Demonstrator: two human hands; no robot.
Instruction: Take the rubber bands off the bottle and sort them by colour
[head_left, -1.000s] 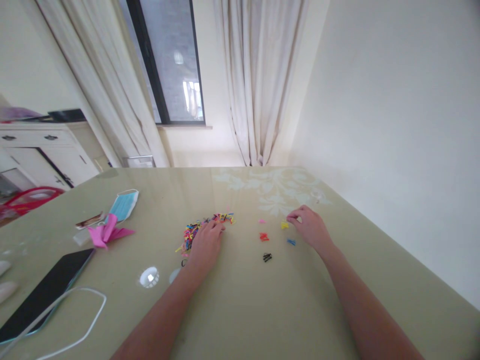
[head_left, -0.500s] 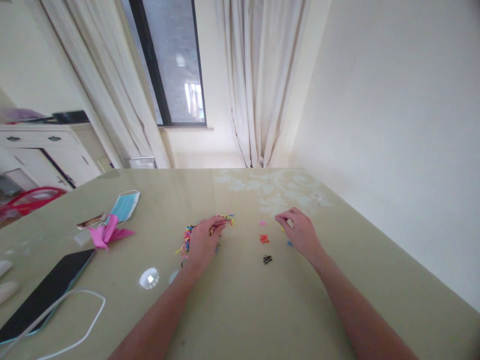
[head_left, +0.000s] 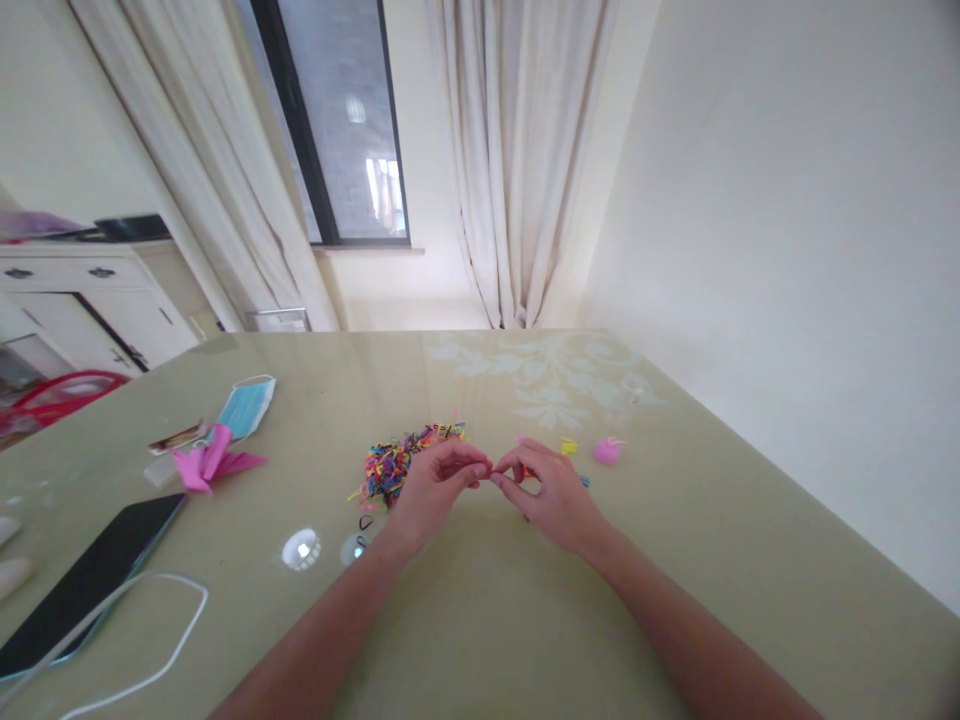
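My left hand (head_left: 431,492) and right hand (head_left: 555,497) come together at the fingertips, thumbs curved toward the fingers; I cannot tell whether either is fully closed or pinching something small. The multicoloured pile of bands (head_left: 390,465) lies just left and far of my left hand, the nearer one, stretching from near left to far right.
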